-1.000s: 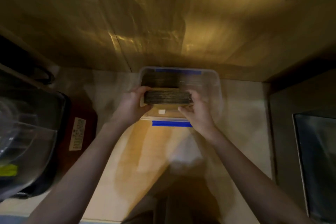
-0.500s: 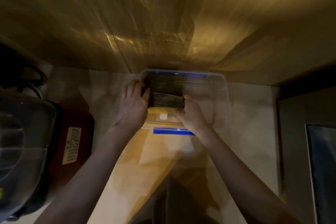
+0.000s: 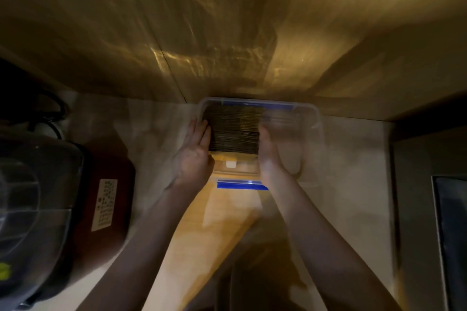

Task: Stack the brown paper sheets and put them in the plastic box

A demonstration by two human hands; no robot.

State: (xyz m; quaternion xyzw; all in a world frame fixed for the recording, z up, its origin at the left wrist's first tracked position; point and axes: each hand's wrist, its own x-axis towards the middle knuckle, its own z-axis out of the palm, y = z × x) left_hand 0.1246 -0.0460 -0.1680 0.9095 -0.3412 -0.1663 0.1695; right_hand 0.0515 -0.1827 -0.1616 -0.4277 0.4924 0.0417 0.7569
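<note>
A clear plastic box (image 3: 312,118) with blue clips stands on the counter against the back wall. Inside its left half sits a thick stack of brown paper sheets (image 3: 235,131), their dark edges facing me. My left hand (image 3: 195,156) presses flat against the stack's left side, fingers reaching over the box rim. My right hand (image 3: 269,156) presses against the stack's right side, inside the box. Both hands squeeze the stack between them. The right half of the box shows only blurred reflections.
A dark red appliance (image 3: 106,199) with a white label and a clear lidded container (image 3: 32,199) stand at the left. A dark panel (image 3: 449,235) sits at the right edge. A wooden wall (image 3: 227,33) rises right behind the box.
The stack was held above the box's front; both hands have pushed it down and back into the box, and the fingers have straightened along its sides.
</note>
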